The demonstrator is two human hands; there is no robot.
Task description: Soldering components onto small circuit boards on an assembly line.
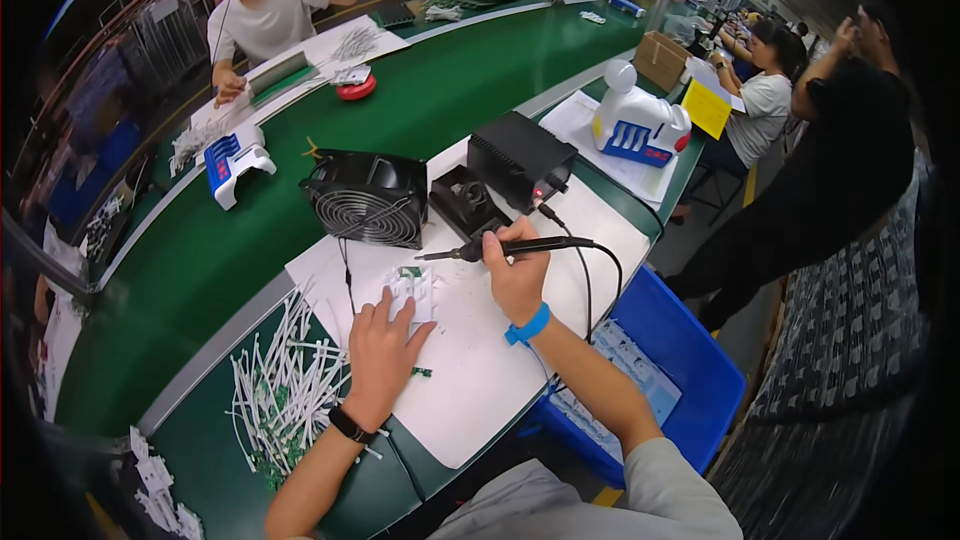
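STEP: soldering, judged | my left hand (380,345) lies flat, fingers pressing the white fixture (412,290) with its small green board onto the white mat (470,370) | my right hand (516,275) wraps the soldering iron (505,249), tip off the board | NEXT: lower the tip steadily onto the joint.

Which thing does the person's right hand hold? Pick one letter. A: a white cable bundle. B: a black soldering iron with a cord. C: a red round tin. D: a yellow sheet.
B: the right hand grips the black soldering iron, its tip pointing left above the white fixture that the left hand steadies.
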